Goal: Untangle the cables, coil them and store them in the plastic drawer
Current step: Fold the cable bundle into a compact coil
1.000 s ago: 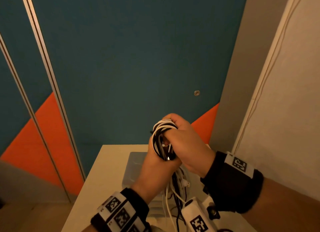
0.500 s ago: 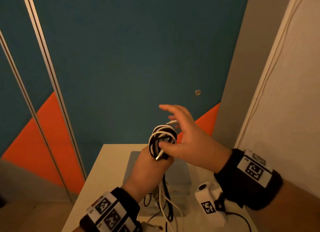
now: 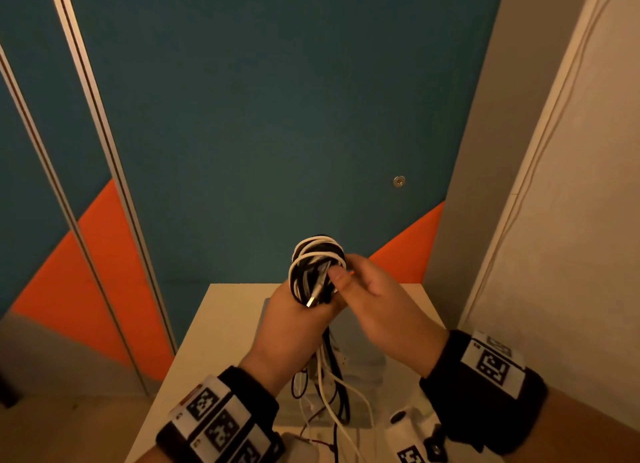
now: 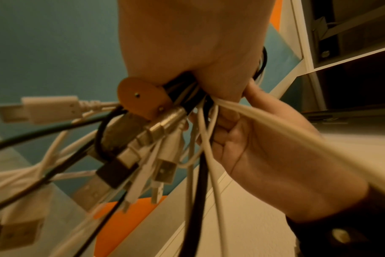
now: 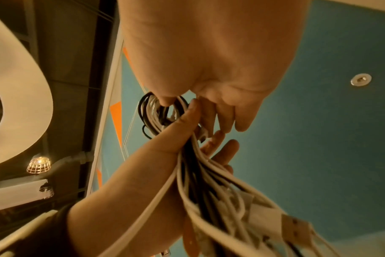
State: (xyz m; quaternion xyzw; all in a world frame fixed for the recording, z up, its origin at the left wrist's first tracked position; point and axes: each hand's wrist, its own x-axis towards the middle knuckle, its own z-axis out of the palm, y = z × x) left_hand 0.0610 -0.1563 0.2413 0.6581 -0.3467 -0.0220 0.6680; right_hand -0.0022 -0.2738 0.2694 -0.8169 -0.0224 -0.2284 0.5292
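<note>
Cables [image 3: 317, 272], black and white, are gripped as a coil by the left hand [image 3: 294, 327] while the right hand [image 3: 377, 300] pinches its loops.

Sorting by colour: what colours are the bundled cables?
Black and white cables, clearest in the head view.

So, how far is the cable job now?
Partly done: black and white loops are gathered in one bundle that the left hand grips. The right hand pinches it at the top. Loose ends hang uncoiled, and nothing is stored yet.
</note>
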